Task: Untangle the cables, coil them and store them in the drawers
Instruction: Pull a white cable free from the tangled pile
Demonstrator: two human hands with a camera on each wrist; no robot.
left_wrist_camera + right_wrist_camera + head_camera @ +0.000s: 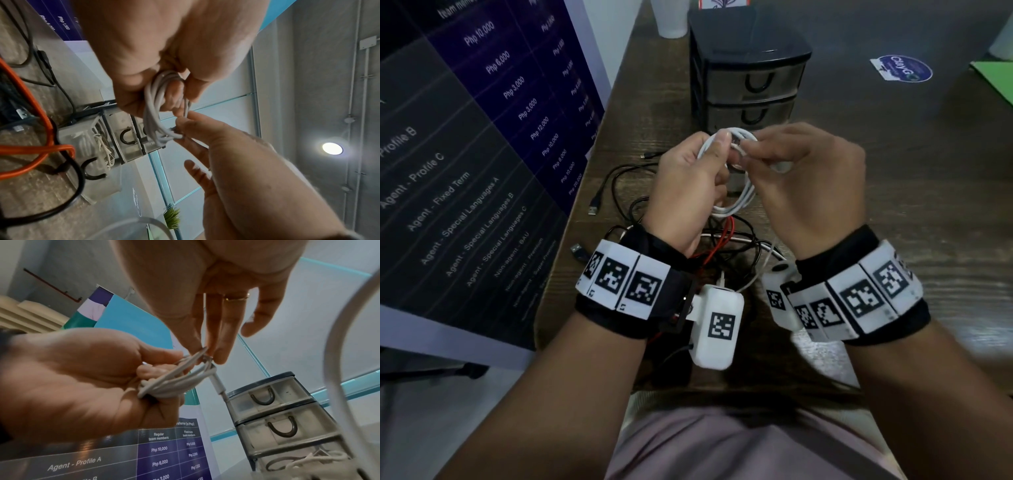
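1. Left hand (690, 192) has the white cable (736, 198) bunched into a coil, fingers and thumb curled round the loops. The coil sits right between both hands, held up off the table (893, 212).
2. Right hand (804, 185) pinches the top of that coil with thumb and first fingers, other fingers relaxed and spread. In the right wrist view the plug end (218, 382) hangs down just under the pinch.
3. Both hands are touching the same coil, thumbs nearly meeting at the top.
4. Under the wrists there's the pile (722, 246) of leftover cables, black and red and a bit of white, all crossed over each other. A couple of black USB plugs (594, 209) stick out left of the left hand.
5. Drawers (750, 78) stand just past the fingertips, the top two closed. The left wrist view shows the lowest one with white cord (102, 146) already inside.
6. Edges: the table edge runs close along the left hand's side, with a banner (482, 137) beyond it. Right of the right hand the table is bare wood, so that's where the room is; a sticker (904, 68) and a green sheet (996, 82) lie well off past that hand.
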